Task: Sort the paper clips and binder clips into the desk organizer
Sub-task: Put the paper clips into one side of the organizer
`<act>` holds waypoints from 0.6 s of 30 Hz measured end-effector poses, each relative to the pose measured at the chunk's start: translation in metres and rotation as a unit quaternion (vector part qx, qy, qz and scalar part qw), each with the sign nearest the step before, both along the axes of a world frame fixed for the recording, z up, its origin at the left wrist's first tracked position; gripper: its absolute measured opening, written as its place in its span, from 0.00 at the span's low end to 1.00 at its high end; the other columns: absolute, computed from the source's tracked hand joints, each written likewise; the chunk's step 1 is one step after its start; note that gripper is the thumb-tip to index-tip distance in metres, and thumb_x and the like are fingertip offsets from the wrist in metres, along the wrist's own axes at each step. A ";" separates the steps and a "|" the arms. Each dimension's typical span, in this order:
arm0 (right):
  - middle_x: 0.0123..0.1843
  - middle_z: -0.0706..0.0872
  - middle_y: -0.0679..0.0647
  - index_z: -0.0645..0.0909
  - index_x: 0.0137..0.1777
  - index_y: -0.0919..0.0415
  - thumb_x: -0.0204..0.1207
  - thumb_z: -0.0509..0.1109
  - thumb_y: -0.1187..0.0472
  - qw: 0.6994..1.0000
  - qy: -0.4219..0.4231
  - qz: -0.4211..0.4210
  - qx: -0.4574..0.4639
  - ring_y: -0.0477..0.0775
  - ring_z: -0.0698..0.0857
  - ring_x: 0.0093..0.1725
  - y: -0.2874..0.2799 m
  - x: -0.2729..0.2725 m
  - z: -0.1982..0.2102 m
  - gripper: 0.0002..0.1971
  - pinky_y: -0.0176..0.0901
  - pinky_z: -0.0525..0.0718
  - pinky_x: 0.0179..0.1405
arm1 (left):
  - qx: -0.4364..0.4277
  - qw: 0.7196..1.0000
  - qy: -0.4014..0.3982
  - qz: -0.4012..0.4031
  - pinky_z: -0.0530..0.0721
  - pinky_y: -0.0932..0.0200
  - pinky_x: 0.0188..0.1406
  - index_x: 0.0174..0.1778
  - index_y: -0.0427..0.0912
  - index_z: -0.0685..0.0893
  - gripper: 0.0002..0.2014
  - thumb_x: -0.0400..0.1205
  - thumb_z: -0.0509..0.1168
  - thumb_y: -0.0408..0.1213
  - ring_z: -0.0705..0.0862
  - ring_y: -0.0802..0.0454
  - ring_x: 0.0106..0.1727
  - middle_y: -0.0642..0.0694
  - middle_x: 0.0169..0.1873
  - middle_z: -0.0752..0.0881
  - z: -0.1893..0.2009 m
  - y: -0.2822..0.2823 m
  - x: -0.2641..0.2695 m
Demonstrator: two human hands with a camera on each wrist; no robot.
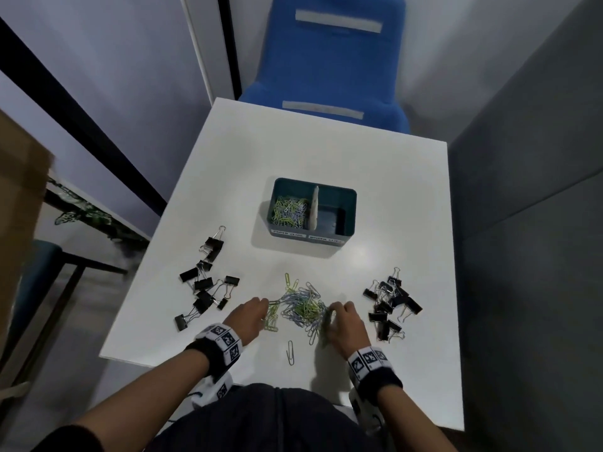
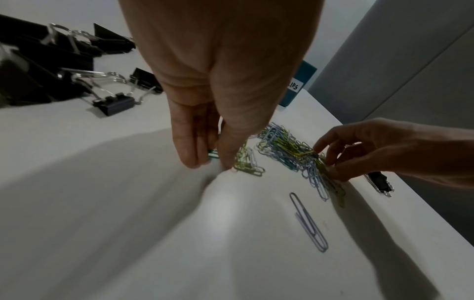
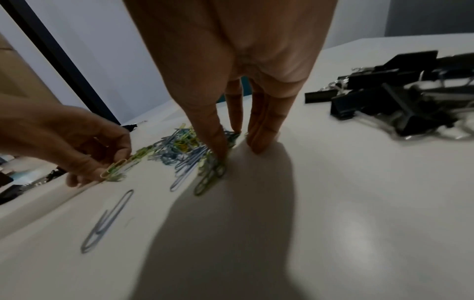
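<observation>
So there's a white desk [image 1: 375, 190] with a teal desk organizer [image 1: 312, 213] sitting out past the middle, split in two by a pale divider [image 1: 314, 207]. The left compartment already has a bunch of green and blue paper clips [image 1: 290, 208] in it, and the right one looks bare as far as I can see. Two small white labels are stuck on its front wall, too blurry to read properly from the head view.

Closer to the person there's a loose pile of paper clips [image 1: 301, 305], mostly light blue and yellow-green, with both hands at its edges. The left hand [image 1: 249, 316] is at the pile's left side, fingers curled down and pinching a few green clips against the desk. The right hand [image 1: 344, 321] is at the right side, thumb and fingers also closed on a small clump of clips there; the wrist view is a bit motion-blurred but the pinch is pretty clear.

One single blue paper clip [image 1: 290, 352] lies on its own, nearer the person than the pile, between the two wrists.

Black binder clips are in two heaps: the left binder clip heap [image 1: 205, 282] off to the left of the pile, and the right binder clip heap [image 1: 390, 301] just right of the right hand. Behind the desk there's a blue chair [image 1: 329, 60].
</observation>
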State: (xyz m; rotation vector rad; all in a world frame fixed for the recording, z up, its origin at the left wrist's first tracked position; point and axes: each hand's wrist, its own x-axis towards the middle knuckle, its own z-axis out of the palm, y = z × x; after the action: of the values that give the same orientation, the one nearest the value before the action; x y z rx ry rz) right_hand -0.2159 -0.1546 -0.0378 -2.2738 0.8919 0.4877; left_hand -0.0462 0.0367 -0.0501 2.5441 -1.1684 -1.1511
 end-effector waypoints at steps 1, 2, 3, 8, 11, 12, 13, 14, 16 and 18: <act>0.60 0.76 0.58 0.75 0.65 0.57 0.74 0.71 0.62 1.000 -0.006 0.004 0.006 0.62 0.82 0.54 0.004 0.004 -0.001 0.19 0.46 0.80 0.50 | -0.004 1.000 0.001 -0.002 0.77 0.50 0.48 0.55 0.38 0.76 0.09 0.80 0.64 0.32 0.81 0.37 0.53 0.40 0.52 0.78 0.001 -0.006 -0.001; 0.60 0.76 0.59 0.75 0.66 0.57 0.74 0.69 0.63 1.000 -0.013 0.013 0.016 0.63 0.82 0.56 0.009 0.008 -0.003 0.19 0.47 0.79 0.52 | -0.013 1.000 0.003 -0.005 0.77 0.51 0.47 0.53 0.40 0.76 0.08 0.79 0.65 0.32 0.81 0.38 0.52 0.41 0.50 0.79 0.001 -0.010 -0.002; 0.60 0.77 0.59 0.75 0.67 0.58 0.75 0.68 0.64 0.999 -0.024 0.025 0.033 0.63 0.81 0.57 0.014 0.011 -0.004 0.20 0.47 0.78 0.55 | -0.026 1.000 0.008 -0.010 0.76 0.53 0.46 0.51 0.41 0.77 0.08 0.78 0.65 0.31 0.81 0.40 0.51 0.44 0.48 0.79 0.002 -0.015 -0.003; 0.65 0.73 0.56 0.68 0.74 0.53 0.73 0.72 0.54 0.995 -0.066 0.038 0.068 0.59 0.80 0.57 0.025 0.006 0.001 0.29 0.54 0.82 0.57 | -0.138 0.989 0.044 -0.012 0.78 0.53 0.45 0.50 0.46 0.80 0.10 0.76 0.65 0.27 0.81 0.46 0.48 0.49 0.46 0.80 0.009 -0.018 -0.003; 0.74 0.64 0.55 0.53 0.81 0.49 0.62 0.78 0.39 0.995 -0.023 0.094 0.009 0.59 0.72 0.67 0.033 -0.008 0.001 0.51 0.55 0.84 0.53 | -0.112 0.993 -0.028 -0.009 0.83 0.49 0.48 0.68 0.49 0.73 0.25 0.76 0.72 0.44 0.78 0.49 0.61 0.49 0.62 0.74 0.012 -0.011 -0.002; 0.77 0.60 0.55 0.48 0.82 0.51 0.57 0.79 0.36 0.993 -0.009 0.116 -0.011 0.60 0.68 0.71 0.038 -0.011 -0.001 0.59 0.56 0.84 0.56 | -0.076 0.996 -0.048 -0.026 0.83 0.49 0.50 0.75 0.49 0.67 0.35 0.73 0.74 0.50 0.74 0.48 0.66 0.48 0.69 0.70 0.012 -0.010 -0.002; 0.80 0.57 0.56 0.44 0.83 0.53 0.53 0.80 0.33 0.991 0.002 0.134 -0.029 0.61 0.66 0.73 0.042 -0.012 -0.005 0.65 0.56 0.83 0.60 | -0.042 0.997 -0.057 -0.044 0.83 0.47 0.54 0.80 0.47 0.59 0.46 0.71 0.75 0.54 0.69 0.46 0.72 0.46 0.75 0.64 0.013 -0.010 -0.003; 0.82 0.53 0.58 0.40 0.83 0.54 0.50 0.81 0.32 0.988 0.012 0.149 -0.045 0.63 0.64 0.75 0.046 -0.013 -0.010 0.70 0.56 0.80 0.65 | -0.015 0.996 -0.058 -0.060 0.81 0.45 0.59 0.84 0.46 0.51 0.54 0.69 0.76 0.57 0.64 0.43 0.76 0.44 0.81 0.57 0.012 -0.011 -0.005; 0.85 0.46 0.59 0.35 0.83 0.54 0.49 0.83 0.33 0.984 0.026 0.162 -0.062 0.66 0.60 0.78 0.049 -0.008 -0.016 0.73 0.57 0.76 0.71 | 0.013 0.993 -0.061 -0.097 0.76 0.43 0.67 0.84 0.46 0.39 0.63 0.67 0.77 0.59 0.56 0.38 0.81 0.43 0.84 0.42 0.010 -0.016 -0.008; 0.85 0.43 0.60 0.35 0.84 0.55 0.52 0.84 0.38 0.987 0.028 0.146 -0.060 0.67 0.58 0.79 0.045 0.002 -0.014 0.71 0.57 0.75 0.72 | 0.018 0.988 -0.075 -0.132 0.76 0.43 0.67 0.84 0.47 0.35 0.66 0.65 0.77 0.61 0.55 0.37 0.80 0.43 0.84 0.37 0.005 -0.026 -0.010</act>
State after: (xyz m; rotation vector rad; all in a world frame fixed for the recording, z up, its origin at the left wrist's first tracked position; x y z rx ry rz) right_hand -0.2143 -0.1092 -0.0515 -2.5278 0.6297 0.6450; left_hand -0.0559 0.0111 -0.0453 2.6004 -1.5726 -1.0522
